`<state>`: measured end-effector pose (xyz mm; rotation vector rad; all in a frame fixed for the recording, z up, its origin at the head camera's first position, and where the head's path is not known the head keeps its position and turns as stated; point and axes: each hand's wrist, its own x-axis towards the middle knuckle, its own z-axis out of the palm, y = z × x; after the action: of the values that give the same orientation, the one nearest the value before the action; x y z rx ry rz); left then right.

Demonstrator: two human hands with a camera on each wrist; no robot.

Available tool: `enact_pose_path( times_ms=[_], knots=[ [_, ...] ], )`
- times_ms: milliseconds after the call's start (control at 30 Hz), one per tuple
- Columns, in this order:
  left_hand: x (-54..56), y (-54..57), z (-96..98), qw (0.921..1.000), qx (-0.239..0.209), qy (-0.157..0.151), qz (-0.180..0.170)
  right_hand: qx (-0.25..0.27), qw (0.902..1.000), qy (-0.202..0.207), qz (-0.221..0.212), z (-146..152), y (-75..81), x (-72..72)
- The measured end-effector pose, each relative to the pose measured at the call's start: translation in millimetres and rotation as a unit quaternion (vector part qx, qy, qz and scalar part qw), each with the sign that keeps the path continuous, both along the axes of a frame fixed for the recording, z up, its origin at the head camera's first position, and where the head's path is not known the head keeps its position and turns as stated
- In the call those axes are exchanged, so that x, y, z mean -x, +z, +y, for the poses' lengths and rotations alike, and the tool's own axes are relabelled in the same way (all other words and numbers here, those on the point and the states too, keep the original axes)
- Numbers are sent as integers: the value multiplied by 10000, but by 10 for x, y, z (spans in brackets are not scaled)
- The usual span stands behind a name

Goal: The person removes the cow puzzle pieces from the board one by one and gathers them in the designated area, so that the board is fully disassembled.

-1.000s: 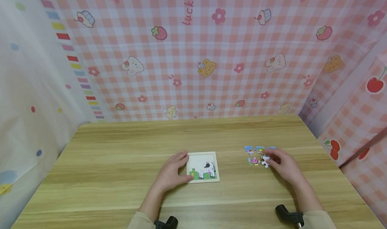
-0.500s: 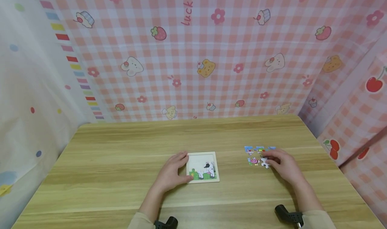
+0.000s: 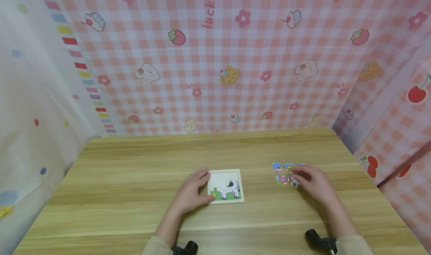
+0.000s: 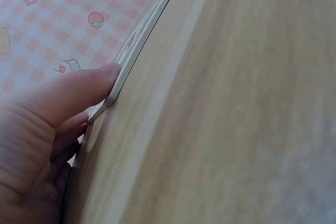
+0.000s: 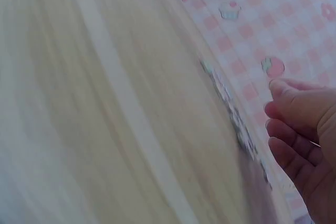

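Observation:
In the head view a square wooden puzzle board (image 3: 225,172) lies on the table, its lower part filled with a cow's body and green grass. My left hand (image 3: 192,191) holds the board by its left side, fingers at the far corner and thumb (image 4: 105,80) on the rim near the front corner. To the right, my right hand (image 3: 314,183) hovers over loose jigsaw pieces, thumb and forefinger bent towards each other. In the right wrist view nothing shows between its fingertips. A black-and-white jigsaw piece (image 3: 295,182) lies under the thumb, partly hidden.
Beside the right hand lie a pink-patterned jigsaw piece (image 3: 283,179), a blue jigsaw piece (image 3: 277,167) and others partly covered by the fingers. The wooden table (image 3: 134,195) ends at a pink checked cloth (image 3: 202,97). Black wrist-camera mounts (image 3: 321,242) sit at both wrists.
The right thumb and forefinger have shifted slightly left over the pieces, and the black-and-white piece looks darker and more covered. The left hand and board stay put.

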<state>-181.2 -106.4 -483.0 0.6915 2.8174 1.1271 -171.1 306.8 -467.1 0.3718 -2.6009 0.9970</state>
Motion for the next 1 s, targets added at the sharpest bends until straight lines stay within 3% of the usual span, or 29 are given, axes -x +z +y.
enact_pose_path(
  times_ms=[367,567,900,1000],
  knots=[
    [-3,-2,2,10000,33,-7,22,359,9928,1140,-46,-462,-17,36],
    [-9,1,3,10000,74,-2,18,259,9878,1434,-554,-718,-23,76],
    [-12,7,-2,10000,48,20,-14,-292,9818,1742,-696,-1101,-11,130],
    [-9,6,-4,10000,54,16,-12,-251,9790,1845,-830,-1184,-7,137]
  ],
)
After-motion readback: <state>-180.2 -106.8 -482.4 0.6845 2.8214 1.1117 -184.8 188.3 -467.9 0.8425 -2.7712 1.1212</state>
